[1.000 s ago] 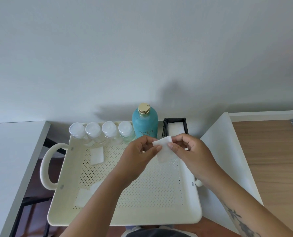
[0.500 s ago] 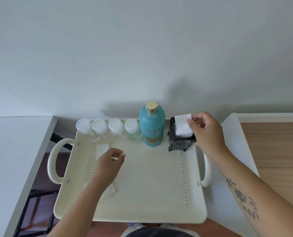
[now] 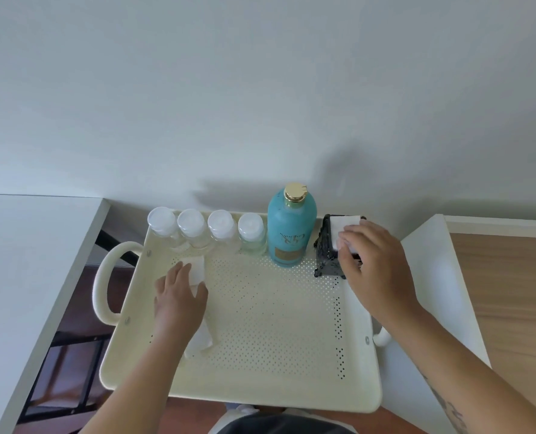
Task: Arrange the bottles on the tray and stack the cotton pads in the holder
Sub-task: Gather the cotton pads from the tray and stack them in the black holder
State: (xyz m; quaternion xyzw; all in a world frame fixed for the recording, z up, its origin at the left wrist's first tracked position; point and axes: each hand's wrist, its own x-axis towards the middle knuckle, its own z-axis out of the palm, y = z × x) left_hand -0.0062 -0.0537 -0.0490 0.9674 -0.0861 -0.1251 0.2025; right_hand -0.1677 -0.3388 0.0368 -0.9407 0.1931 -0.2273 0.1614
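Cotton pads (image 3: 343, 223): we see white pad at the rim of the black holder (image 3: 324, 258), just right of the teal bottle (image 3: 291, 233); depth of the stack is hidden; right hand (image 3: 376, 264) lies over the holder top, fingertips on the pad, thumb hidden, so we can't tell press from pinch; left hand (image 3: 179, 305), left of the teal bottle and nearer us, fingers flat on a loose pad (image 3: 198, 268); another pad (image 3: 202, 341) half under its wrist; four small clear bottles (image 3: 205, 230) in a row left of the teal bottle, at the tray (image 3: 260, 389) back wall; their contents unreadable.
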